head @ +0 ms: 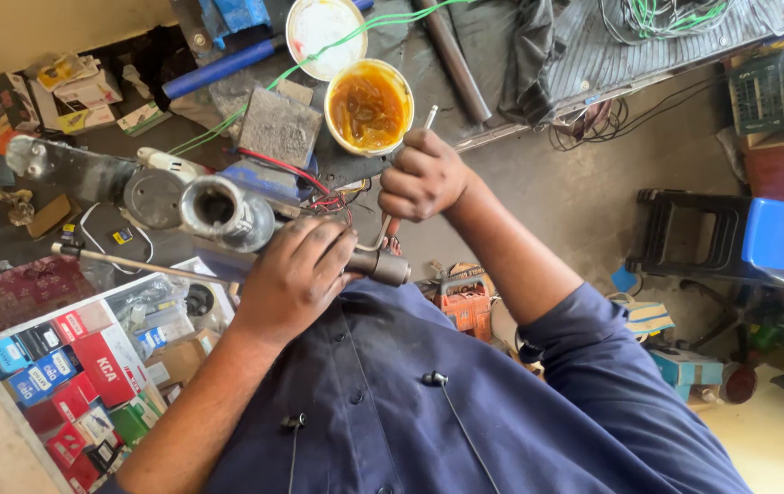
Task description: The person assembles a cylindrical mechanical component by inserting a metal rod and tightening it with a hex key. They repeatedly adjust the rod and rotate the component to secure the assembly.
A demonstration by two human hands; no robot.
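While red, blue and green boxes (71,384) fill a tray at the near left, the left hand (296,274) clasps a small dark cylinder (381,266), its long axis level, its end pointing right. Just above, the right hand (421,174) grips a thin metal rod (392,197) running up towards a tub of orange grease (369,107). Beside them lies a metal tube assembly (218,210); green wire (319,55) trails beyond.

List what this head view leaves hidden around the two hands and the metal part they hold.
- Small dark metal cylinder: mostly covered by the left hand; only its end shows.
- Thin metal tool: its middle is hidden inside the right hand.
- Tub of orange grease: depth cannot be judged from above.
- Boxes lower left: cut off by the frame edge.
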